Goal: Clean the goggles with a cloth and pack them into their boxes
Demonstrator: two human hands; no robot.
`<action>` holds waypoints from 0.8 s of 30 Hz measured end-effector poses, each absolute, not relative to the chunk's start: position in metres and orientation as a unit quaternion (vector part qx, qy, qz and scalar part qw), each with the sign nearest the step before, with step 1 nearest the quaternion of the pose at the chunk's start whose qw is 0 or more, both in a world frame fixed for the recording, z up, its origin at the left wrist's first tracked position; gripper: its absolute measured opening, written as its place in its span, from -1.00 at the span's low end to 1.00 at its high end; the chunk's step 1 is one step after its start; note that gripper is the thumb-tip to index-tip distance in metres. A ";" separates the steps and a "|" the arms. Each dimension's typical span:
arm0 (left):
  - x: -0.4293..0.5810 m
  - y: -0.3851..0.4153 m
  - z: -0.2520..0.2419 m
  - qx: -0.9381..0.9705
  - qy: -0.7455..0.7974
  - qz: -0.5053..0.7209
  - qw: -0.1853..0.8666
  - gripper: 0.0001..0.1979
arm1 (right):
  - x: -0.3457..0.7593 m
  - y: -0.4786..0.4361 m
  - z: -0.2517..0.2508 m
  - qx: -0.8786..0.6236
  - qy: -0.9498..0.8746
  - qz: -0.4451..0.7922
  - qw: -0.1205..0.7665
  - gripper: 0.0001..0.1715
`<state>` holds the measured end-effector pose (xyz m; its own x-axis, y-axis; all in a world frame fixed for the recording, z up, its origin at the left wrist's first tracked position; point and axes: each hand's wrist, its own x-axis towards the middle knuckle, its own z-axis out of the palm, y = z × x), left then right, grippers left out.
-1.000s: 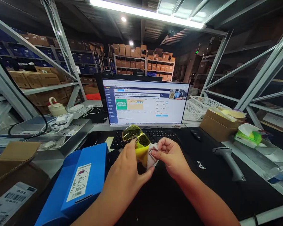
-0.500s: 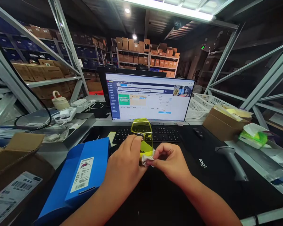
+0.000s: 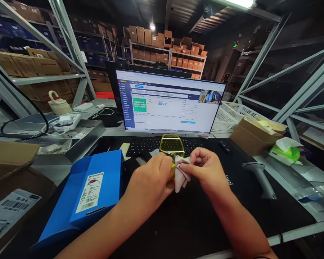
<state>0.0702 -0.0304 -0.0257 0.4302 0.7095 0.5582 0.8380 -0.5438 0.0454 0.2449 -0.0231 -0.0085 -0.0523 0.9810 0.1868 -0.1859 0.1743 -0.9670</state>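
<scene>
My left hand (image 3: 151,176) grips a pair of yellow-tinted safety glasses (image 3: 171,145) low on the frame, with the lens standing up above my fingers. My right hand (image 3: 205,169) pinches a pale grey cloth (image 3: 181,173) against the lower part of the glasses. The two hands nearly touch, and they hide the bottom of the glasses. A blue cardboard box (image 3: 95,190) with a white barcode label lies just left of my left forearm.
A black keyboard (image 3: 151,146) sits behind the glasses, below a lit monitor (image 3: 170,102). A grey barcode scanner (image 3: 260,178) lies on the black desk mat to the right. Cardboard boxes stand at both sides, and a metal tray (image 3: 70,138) holds cables and a white device.
The glasses now stand more upright, with the lens higher. The cloth hangs longer from my right hand's fingers, and my hands have shifted slightly right. The whole view has tilted slightly.
</scene>
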 end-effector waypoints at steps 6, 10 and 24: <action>0.064 -0.023 -0.023 -0.765 -0.578 -0.280 0.045 -0.63 | 0.223 -0.036 -0.025 -0.455 -0.615 0.319 0.560 -0.74; 0.058 -0.019 -0.010 -0.753 -0.603 -0.260 -0.023 -0.53 | 0.219 -0.037 -0.029 -0.453 -0.672 0.266 0.523 -0.79; 0.071 -0.028 -0.019 -0.768 -0.595 -0.235 -0.016 -0.69 | 0.232 -0.025 -0.023 -0.432 -0.562 0.432 0.558 -0.58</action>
<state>0.0713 -0.0284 -0.0186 0.1815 0.9220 0.3420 0.9069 -0.2914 0.3045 0.2320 -0.0247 -0.0228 -0.0051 0.9669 0.2550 0.0039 0.2550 -0.9669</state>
